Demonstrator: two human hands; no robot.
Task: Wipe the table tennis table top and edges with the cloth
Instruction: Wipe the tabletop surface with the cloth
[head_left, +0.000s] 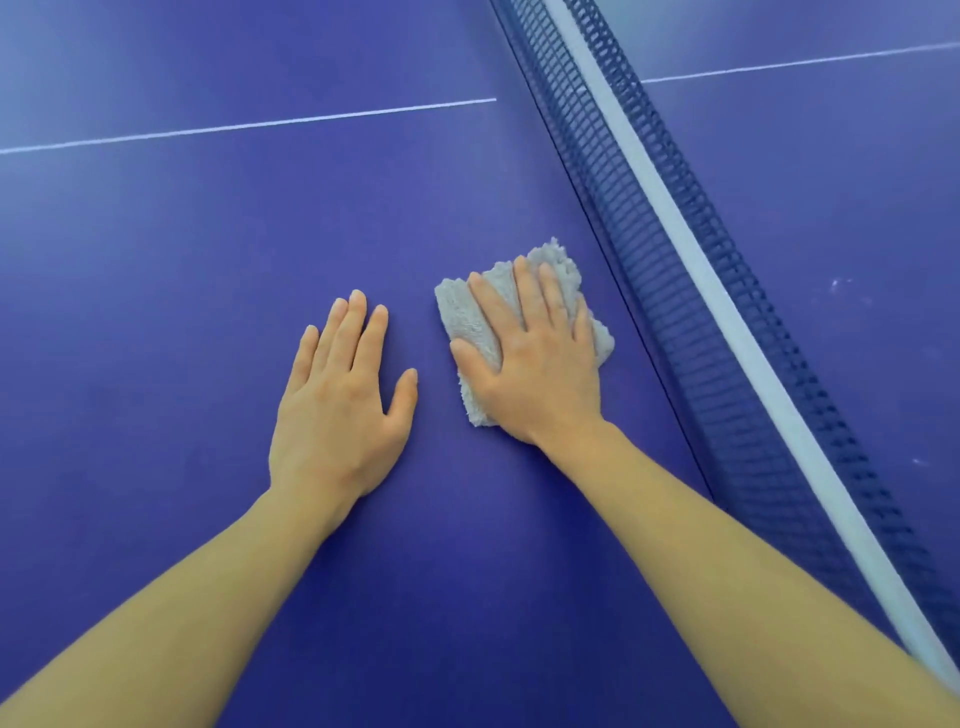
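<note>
The cloth (566, 270) is grey terry, thick, nubbly and matt, its edges fuzzy; the counter (182, 260) is a smooth blue board with a soft satin sheen and thin white painted lines; the net (649, 218) is dark blue open mesh, topped with a flat white woven-looking tape.

Two bare forearms and hands (332, 415), no sleeves, rings or watch, nails short.

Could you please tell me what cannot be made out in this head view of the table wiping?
- Cloth: its middle is hidden under the right hand.
- Table: its edges lie outside the frame.
- Net: both ends are cut off by the frame.
- Left hand: whether its palm touches the table is hidden.
</note>
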